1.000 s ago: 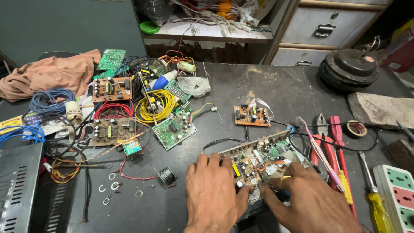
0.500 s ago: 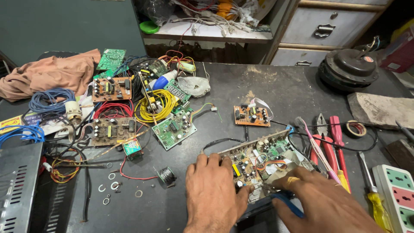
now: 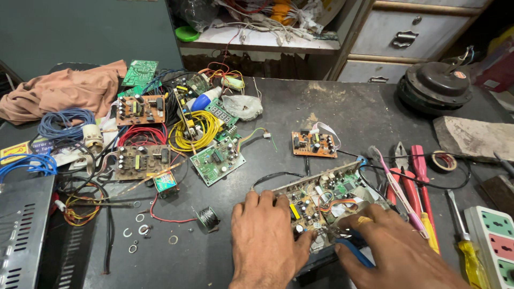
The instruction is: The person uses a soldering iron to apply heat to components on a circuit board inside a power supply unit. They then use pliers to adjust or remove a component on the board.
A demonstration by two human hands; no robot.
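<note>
Left hand [image 3: 265, 243] lies flat, fingers spread, steadying the circuit board [image 3: 326, 200] — light, stiff, fragile, best held by edges; right hand [image 3: 391, 249] at 3 o'clock pinches a blue-handled tool [image 3: 354, 252].

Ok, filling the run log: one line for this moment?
left hand: flat on circuit board | right hand: blue-handled tool at board

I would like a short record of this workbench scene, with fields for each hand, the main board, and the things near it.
left hand: flat on the near edge of the large circuit board, fingers spread
right hand: grips a blue-handled tool, tip at the board; a ring on one finger
right of board: red pliers, yellow screwdriver, power strip
left of board: green board, yellow wire coil, solder spool, washers
</note>
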